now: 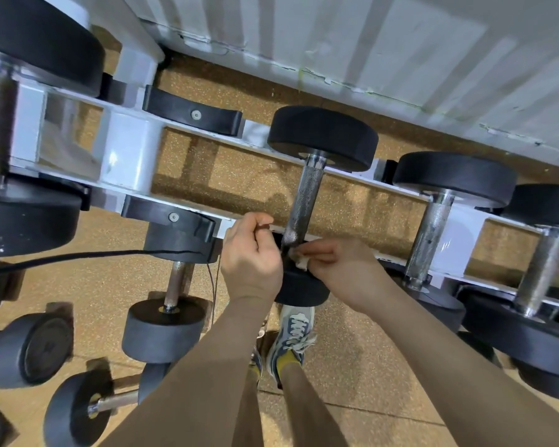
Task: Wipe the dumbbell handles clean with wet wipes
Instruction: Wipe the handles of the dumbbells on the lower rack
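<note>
My right hand [339,266] pinches the wet wipe [299,260] against the near end of the knurled dumbbell handle [304,195], which lies across the white rack [133,162]. My left hand [250,256] curls just beside it; I can't tell whether it grips anything. I'd judge this handle barely begun, with the neighbouring handles [428,233] not yet wiped.
</note>
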The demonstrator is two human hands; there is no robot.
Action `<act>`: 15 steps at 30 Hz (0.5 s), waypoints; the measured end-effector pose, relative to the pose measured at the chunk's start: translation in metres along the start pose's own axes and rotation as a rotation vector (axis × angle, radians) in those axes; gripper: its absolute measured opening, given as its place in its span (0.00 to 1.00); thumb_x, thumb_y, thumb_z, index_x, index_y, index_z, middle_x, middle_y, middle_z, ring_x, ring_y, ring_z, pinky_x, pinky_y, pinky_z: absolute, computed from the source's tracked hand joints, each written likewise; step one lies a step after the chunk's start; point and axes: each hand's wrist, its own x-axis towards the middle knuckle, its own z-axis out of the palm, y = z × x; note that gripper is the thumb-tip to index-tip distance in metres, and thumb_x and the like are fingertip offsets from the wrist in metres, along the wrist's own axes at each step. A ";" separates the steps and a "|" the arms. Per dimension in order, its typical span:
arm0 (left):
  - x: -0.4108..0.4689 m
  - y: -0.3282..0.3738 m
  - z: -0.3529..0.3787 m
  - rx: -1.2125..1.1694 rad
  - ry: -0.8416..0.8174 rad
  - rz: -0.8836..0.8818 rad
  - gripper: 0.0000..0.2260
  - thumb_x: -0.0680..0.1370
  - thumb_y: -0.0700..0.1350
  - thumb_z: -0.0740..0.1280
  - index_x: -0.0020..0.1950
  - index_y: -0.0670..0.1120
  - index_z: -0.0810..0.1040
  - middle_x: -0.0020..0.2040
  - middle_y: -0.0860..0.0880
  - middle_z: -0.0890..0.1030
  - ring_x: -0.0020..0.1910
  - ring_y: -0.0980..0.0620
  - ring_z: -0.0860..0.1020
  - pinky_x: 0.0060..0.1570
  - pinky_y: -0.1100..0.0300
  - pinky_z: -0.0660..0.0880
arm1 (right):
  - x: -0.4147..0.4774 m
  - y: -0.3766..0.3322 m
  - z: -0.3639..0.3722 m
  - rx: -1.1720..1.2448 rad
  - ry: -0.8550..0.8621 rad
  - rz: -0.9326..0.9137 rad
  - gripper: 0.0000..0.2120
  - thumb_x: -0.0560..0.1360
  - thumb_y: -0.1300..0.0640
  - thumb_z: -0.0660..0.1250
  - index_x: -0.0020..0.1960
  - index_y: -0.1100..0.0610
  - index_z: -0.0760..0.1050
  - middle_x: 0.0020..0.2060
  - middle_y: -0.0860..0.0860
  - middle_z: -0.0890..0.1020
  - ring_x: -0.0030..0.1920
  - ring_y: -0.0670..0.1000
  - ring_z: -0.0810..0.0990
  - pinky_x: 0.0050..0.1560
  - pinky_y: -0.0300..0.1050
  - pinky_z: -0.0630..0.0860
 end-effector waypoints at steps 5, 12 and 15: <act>0.003 0.001 0.000 -0.013 -0.041 -0.081 0.14 0.72 0.47 0.54 0.47 0.49 0.79 0.46 0.50 0.81 0.49 0.47 0.76 0.51 0.54 0.72 | 0.021 -0.027 0.020 -0.108 -0.015 -0.006 0.09 0.76 0.54 0.68 0.39 0.44 0.80 0.38 0.46 0.82 0.44 0.49 0.80 0.42 0.42 0.74; 0.003 0.001 -0.004 -0.052 -0.100 -0.159 0.13 0.73 0.48 0.53 0.46 0.54 0.77 0.44 0.54 0.81 0.47 0.49 0.77 0.45 0.57 0.70 | -0.007 -0.012 -0.008 -0.145 -0.021 0.054 0.10 0.78 0.51 0.65 0.56 0.43 0.82 0.45 0.46 0.84 0.33 0.45 0.76 0.28 0.35 0.67; 0.005 0.004 -0.007 -0.152 -0.171 -0.226 0.12 0.73 0.47 0.55 0.41 0.55 0.78 0.41 0.56 0.81 0.45 0.51 0.77 0.47 0.57 0.71 | 0.003 -0.024 0.003 -0.426 0.008 -0.044 0.11 0.78 0.50 0.63 0.57 0.45 0.82 0.50 0.46 0.83 0.44 0.47 0.78 0.38 0.36 0.68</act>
